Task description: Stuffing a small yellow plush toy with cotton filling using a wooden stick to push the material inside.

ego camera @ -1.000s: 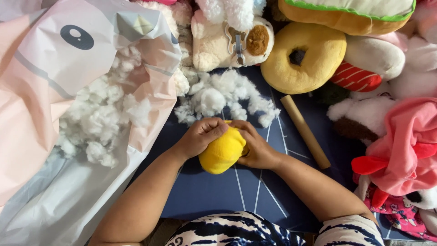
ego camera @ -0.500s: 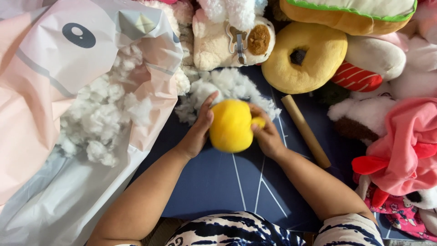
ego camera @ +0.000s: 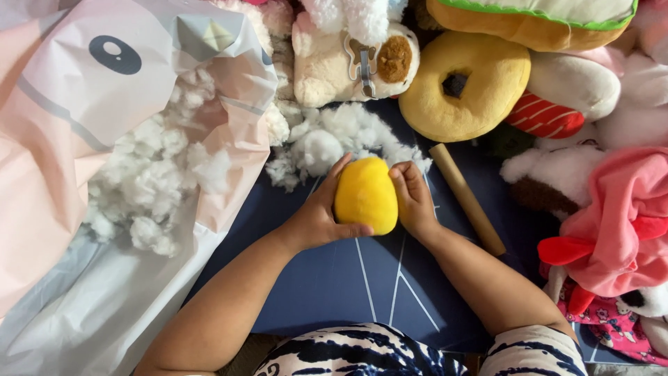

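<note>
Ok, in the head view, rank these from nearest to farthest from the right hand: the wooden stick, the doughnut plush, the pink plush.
From the right hand:
1. Wooden stick, just to its right on the mat.
2. Doughnut plush, above and to the right.
3. Pink plush, far right edge.

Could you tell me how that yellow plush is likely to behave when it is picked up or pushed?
The yellow plush, held between the left hand and right hand, looks soft and probably squashes easily. With loose stuffing nearby, it is likely light. Its rounded shape might roll a little on the mat.
</note>
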